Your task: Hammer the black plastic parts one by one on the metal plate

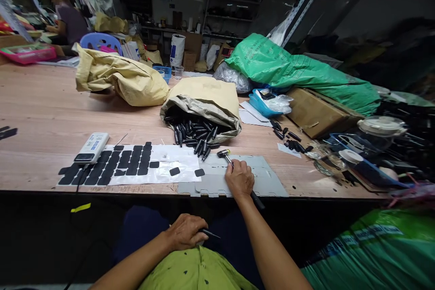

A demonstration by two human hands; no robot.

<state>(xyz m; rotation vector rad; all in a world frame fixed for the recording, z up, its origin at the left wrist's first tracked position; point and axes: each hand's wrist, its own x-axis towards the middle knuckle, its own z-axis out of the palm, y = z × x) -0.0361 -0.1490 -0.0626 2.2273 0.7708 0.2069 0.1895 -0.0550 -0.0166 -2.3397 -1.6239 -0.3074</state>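
My right hand (pixel 240 179) is wrapped round the handle of a small hammer (pixel 223 153), whose head rests over the grey board (pixel 272 182) at the table's front edge. The black end of the handle sticks out below my hand. Over my lap, my left hand (pixel 186 231) is closed on a slim black pointed piece (pixel 210 234), its tip toward the right. Beyond the hammer, a sack (pixel 209 93) lies on its side with several black tapered pieces (pixel 195 132) spilling from its mouth. Left of the board, dark rounded square pads (pixel 129 163) cover much of a white sheet (pixel 176 156).
A white power bank (pixel 93 147) with a cable lies on the pads. More black pieces (pixel 294 145) are at the right, near a cardboard box (pixel 319 108) and a clear lidded container (pixel 380 133). A green bag (pixel 370 253) stands beside me. Another person (pixel 70 18) sits far left.
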